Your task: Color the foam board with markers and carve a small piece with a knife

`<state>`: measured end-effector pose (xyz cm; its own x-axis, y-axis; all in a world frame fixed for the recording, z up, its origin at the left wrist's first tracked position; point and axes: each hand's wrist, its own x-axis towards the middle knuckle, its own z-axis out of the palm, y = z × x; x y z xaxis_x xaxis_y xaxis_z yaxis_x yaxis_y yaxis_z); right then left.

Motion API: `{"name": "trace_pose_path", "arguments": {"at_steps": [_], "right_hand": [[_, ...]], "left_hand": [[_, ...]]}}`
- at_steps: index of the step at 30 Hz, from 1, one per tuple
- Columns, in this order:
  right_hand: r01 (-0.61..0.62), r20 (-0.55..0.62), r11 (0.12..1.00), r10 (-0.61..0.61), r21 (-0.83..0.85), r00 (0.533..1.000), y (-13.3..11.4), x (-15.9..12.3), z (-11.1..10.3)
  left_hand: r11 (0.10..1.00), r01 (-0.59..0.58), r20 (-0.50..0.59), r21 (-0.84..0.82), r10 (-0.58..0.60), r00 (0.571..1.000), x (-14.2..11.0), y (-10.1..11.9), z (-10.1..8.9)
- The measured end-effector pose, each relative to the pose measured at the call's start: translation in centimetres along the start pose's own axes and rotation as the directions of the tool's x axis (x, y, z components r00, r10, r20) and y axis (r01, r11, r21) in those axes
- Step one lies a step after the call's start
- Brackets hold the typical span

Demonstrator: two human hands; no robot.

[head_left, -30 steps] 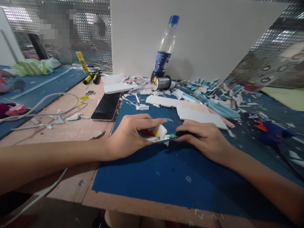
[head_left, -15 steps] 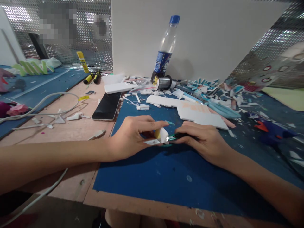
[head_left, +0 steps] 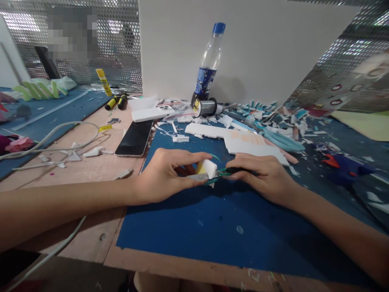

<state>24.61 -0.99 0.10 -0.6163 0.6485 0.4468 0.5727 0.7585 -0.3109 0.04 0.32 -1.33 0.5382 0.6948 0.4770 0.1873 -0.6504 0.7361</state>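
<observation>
My left hand (head_left: 164,174) pinches a small white foam piece with a yellow face (head_left: 208,168) between thumb and fingers, above the blue mat (head_left: 194,227). Teal arcs, apparently long nails, show at its fingertips. My right hand (head_left: 264,176) is closed on what looks like a utility knife (head_left: 233,170), dark at the handle with green near its front. A grey blade-like strip shows left of the foam piece, close to my left thumb and palm. My fingers hide most of the knife, and I cannot tell how deep the blade sits in the foam.
Behind my hands lie cut white foam boards (head_left: 255,145), a wire spool (head_left: 206,107) and a leaning bottle (head_left: 208,65). Scraps (head_left: 273,115) are heaped at the back right. A glue gun (head_left: 346,168) lies right; a phone (head_left: 134,138) and white cable (head_left: 60,125) lie left.
The foam piece has turned slightly in my left fingers, and more of its yellow face shows. The green part by my right fingertips shows more. The whole view has shifted slightly.
</observation>
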Motion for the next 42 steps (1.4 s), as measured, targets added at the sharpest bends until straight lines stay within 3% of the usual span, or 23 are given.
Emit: {"name": "trace_pose_path", "arguments": {"at_steps": [7,15,28,36,42], "right_hand": [[-0.050,-0.008,0.998,0.050,0.048,0.999,0.9,-0.3,0.0],[-0.029,-0.019,0.999,0.030,0.044,0.999,-0.2,0.0,0.5],[-0.004,-0.045,1.000,0.005,0.025,0.999,-1.2,0.2,1.3],[0.022,-0.071,0.999,-0.019,0.035,0.997,-1.5,0.3,0.9],[-0.031,-0.047,0.999,0.034,0.045,0.998,-0.5,0.0,0.5]], "left_hand": [[0.997,0.038,-0.022,-0.063,-0.040,0.999,0.1,-0.1,-0.2],[0.996,-0.094,0.012,0.004,0.094,0.996,0.3,0.0,0.1],[0.992,-0.121,0.070,0.023,0.119,0.990,0.3,0.4,-0.1],[0.984,-0.177,0.037,0.006,0.177,0.984,0.1,0.2,-0.3],[0.989,-0.150,-0.006,0.003,0.150,0.989,0.1,0.1,-0.3]]}}
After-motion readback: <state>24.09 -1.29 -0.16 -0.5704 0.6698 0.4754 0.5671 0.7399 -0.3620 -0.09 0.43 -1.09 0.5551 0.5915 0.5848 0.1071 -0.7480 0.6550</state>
